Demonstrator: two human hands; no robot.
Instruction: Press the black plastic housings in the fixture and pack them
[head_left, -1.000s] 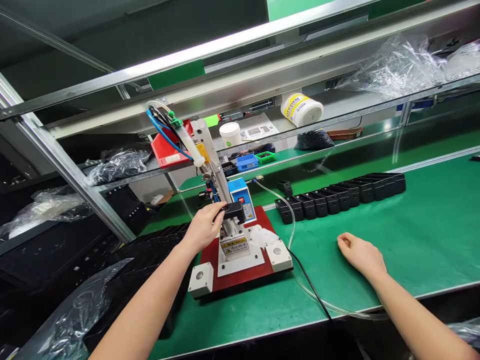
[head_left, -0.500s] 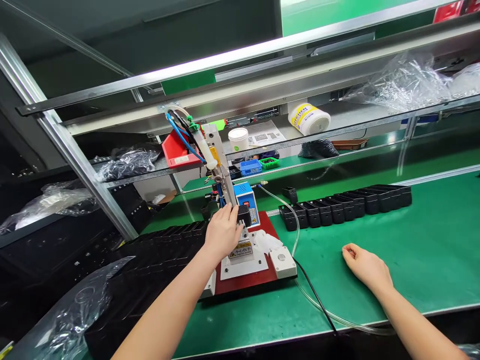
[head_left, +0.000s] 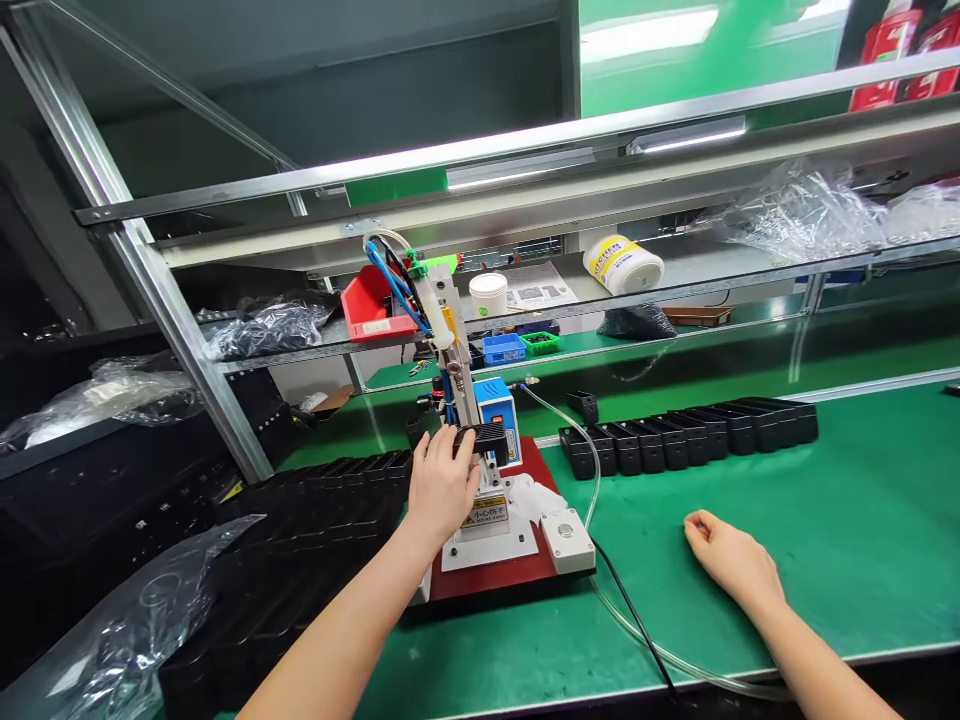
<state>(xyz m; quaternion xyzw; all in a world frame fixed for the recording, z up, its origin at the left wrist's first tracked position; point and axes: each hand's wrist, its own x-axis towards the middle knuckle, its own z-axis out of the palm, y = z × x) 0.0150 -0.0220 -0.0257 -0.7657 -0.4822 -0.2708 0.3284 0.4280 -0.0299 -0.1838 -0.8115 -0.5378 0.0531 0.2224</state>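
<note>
Black block (head_left: 491,438) is lying lengthwise left-to-right on the press (head_left: 463,395), visible end rightward; half-spread left hand (head_left: 441,487) is touching it, grip unclear; curled right hand (head_left: 739,566) is resting on the bench (head_left: 847,510), contents hidden.

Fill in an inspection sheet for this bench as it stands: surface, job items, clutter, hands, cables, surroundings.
Surface: green bench top, machine standing on a red base.
Job items: black part at the machine; row of black parts to the right.
Clutter: crumpled white material on the base; clear plastic bag at the left.
Left hand: fingers at the black part; grip unclear.
Right hand: loosely curled at the bench top; nothing seen in it.
Cables: black cable and clear tube trail across the bench top.
Surroundings: shelf holding a red bin and a tub on its side.
</note>
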